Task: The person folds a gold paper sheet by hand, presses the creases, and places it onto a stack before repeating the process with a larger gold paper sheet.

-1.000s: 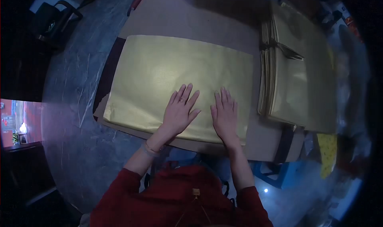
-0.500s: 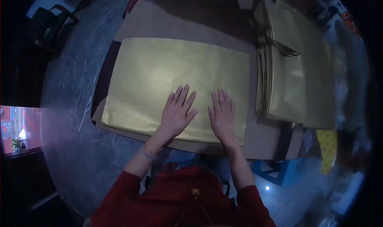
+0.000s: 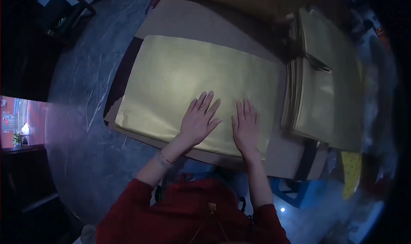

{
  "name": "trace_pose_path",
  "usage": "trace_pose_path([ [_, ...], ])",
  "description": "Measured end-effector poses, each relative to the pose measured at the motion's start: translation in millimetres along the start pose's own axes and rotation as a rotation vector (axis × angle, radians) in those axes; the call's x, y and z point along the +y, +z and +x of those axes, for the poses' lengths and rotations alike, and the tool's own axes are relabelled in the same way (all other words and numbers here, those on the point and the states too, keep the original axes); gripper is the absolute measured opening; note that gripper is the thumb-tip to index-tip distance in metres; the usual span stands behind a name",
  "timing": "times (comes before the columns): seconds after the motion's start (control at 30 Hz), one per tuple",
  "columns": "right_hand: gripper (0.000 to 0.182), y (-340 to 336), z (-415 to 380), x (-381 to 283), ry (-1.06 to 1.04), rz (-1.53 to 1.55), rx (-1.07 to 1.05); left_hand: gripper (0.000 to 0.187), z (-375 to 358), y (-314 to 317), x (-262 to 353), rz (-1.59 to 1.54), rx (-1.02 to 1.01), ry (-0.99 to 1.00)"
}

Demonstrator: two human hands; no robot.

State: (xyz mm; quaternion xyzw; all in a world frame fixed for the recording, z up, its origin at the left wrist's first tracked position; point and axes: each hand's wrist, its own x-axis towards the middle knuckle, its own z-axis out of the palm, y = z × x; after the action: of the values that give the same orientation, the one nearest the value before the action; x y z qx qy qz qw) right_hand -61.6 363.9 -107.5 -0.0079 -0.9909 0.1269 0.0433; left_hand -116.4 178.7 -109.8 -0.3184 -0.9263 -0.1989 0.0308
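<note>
In the head view I see the gold sheet [image 3: 171, 72] on the table [image 3: 171, 13], left hand [image 3: 198, 120] and right hand [image 3: 247, 129] spread flat over it, gripping nothing. Probably light, bendable, slick; I'd hold opposite edges.

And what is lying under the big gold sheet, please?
Around the gold sheet, a brown surface shows, with a dark strip along the left. What lies directly beneath the gold sheet is covered, so I cannot tell.
</note>
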Motion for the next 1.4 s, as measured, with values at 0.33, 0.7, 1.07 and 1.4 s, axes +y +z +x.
trace_pose_path([
  [0.33, 0.048, 4, -1, 2, 0.022, 0.003, 0.004, 0.060, -8, 0, -3, -0.039, 0.048, -0.136],
  [0.7, 0.049, 3, 1, 4, 0.028, 0.006, -0.010, 0.065, -36, -11, -13, 0.124, 0.111, -0.345],
  [1.07, 0.049, 5, 1, 4, 0.011, -0.058, -0.031, 0.065, -50, -14, -23, 0.073, 0.114, -0.365],
  [1.4, 0.050, 2, 0, 0, 0.035, -0.010, -0.035, 0.065, -50, -17, -20, 0.100, 0.110, -0.380],
])
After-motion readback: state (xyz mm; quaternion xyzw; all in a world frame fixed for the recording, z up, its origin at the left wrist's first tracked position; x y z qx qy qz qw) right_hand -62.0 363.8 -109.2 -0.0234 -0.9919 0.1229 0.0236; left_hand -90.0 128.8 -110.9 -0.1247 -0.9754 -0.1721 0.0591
